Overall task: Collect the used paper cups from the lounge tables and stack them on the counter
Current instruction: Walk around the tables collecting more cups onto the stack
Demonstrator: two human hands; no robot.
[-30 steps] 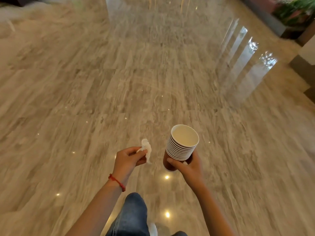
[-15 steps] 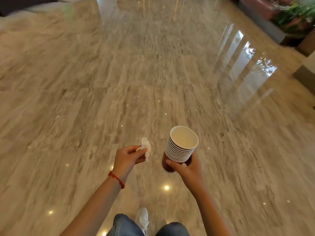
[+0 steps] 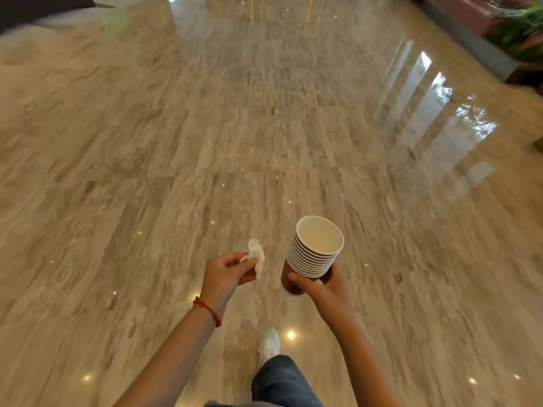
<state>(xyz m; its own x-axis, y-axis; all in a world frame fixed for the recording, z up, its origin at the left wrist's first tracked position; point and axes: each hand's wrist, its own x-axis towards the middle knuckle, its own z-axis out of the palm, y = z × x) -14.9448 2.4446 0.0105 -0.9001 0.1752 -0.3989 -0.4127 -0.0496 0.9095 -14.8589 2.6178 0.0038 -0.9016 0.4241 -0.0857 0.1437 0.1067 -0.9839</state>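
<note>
so the stack of paper cups (image 3: 314,254) sits nested and upright, carried over the polished floor (image 3: 205,127), no desk in view. carrying it well likely means keeping it level and gripping low, so the nested cups don't slide apart. the right hand (image 3: 326,292) is curled round the stack's base. the left hand (image 3: 226,274) pinches a crumpled tissue (image 3: 256,255) just beside the cups, not touching them.
</note>
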